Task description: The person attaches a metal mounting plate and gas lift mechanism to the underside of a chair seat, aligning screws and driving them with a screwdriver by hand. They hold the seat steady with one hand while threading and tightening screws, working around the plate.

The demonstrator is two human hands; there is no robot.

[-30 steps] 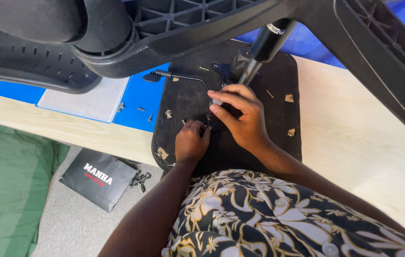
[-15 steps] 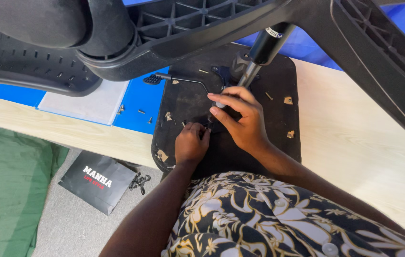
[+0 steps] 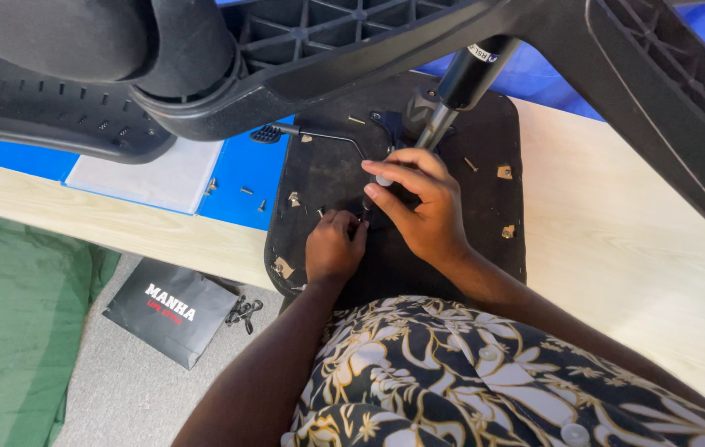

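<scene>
Covering the seat underside [image 3: 485,141], both hands hide whatever they grip.

A short-sleeved black shirt [image 3: 485,372], printed all over with cream and tan leaves and blossoms and closed with pale round buttons, is worn, while both forearms, the left hand [image 3: 333,248] and the right hand [image 3: 423,211] are left bare.
</scene>
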